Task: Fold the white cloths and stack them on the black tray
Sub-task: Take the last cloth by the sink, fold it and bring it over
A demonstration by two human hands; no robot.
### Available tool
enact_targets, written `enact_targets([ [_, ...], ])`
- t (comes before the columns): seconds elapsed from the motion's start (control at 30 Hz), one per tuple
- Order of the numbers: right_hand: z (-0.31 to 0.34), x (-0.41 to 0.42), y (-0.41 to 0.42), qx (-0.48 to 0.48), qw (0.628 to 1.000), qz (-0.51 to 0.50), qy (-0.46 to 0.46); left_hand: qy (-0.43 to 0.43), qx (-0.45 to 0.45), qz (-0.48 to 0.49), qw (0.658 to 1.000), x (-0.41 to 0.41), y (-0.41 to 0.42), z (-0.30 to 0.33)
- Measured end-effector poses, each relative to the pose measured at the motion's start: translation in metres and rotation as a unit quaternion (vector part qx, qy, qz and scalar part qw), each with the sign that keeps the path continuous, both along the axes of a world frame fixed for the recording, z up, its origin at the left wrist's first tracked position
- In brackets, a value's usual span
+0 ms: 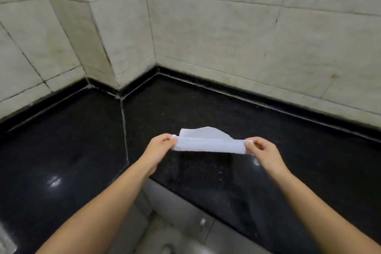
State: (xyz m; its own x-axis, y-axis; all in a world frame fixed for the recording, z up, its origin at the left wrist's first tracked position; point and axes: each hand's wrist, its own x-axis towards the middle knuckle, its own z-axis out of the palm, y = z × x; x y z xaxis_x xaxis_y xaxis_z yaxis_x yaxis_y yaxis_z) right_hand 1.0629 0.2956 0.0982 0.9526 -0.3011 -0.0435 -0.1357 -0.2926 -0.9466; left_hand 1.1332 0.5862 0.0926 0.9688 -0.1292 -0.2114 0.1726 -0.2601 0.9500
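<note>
A white cloth (pixel 208 143), folded over along its length, hangs stretched in the air above the black stone counter (pixel 185 105). My left hand (pixel 159 146) pinches its left end. My right hand (pixel 261 150) pinches its right end. A loose rounded flap of the cloth rises behind the folded strip. No black tray is in view.
The counter runs into a corner of pale tiled walls (pixel 226 37), with a joint line (pixel 123 121) across the stone on the left. Its front edge cuts diagonally below my arms, with grey cabinet fronts and floor (pixel 177 231) beneath. A metallic edge (pixel 6 241) shows at bottom left.
</note>
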Motion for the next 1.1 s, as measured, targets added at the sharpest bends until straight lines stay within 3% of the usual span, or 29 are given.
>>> enact_targets([
  [0.17,-0.083,-0.039,-0.008,-0.016,0.990,0.049,0.134,0.061,0.105,-0.074,0.990,-0.011,0.002,-0.060],
  [0.3,-0.093,-0.019,-0.014,-0.029,0.983,0.041,0.176,0.058,0.146,-0.098,0.983,0.012,-0.005,-0.073],
  [0.5,-0.084,0.050,-0.021,-0.120,0.977,-0.021,0.174,0.015,0.260,-0.089,0.961,0.070,-0.034,-0.083],
  [0.67,-0.097,0.075,-0.014,-0.237,0.947,-0.031,0.215,-0.087,0.398,-0.128,0.904,0.093,-0.042,-0.103],
  [0.87,-0.110,0.075,-0.010,-0.352,0.916,-0.006,0.191,-0.151,0.408,-0.144,0.889,0.097,-0.037,-0.116],
  [1.1,-0.106,0.076,-0.012,-0.338,0.921,-0.029,0.191,-0.182,0.389,-0.127,0.894,0.096,-0.038,-0.121],
])
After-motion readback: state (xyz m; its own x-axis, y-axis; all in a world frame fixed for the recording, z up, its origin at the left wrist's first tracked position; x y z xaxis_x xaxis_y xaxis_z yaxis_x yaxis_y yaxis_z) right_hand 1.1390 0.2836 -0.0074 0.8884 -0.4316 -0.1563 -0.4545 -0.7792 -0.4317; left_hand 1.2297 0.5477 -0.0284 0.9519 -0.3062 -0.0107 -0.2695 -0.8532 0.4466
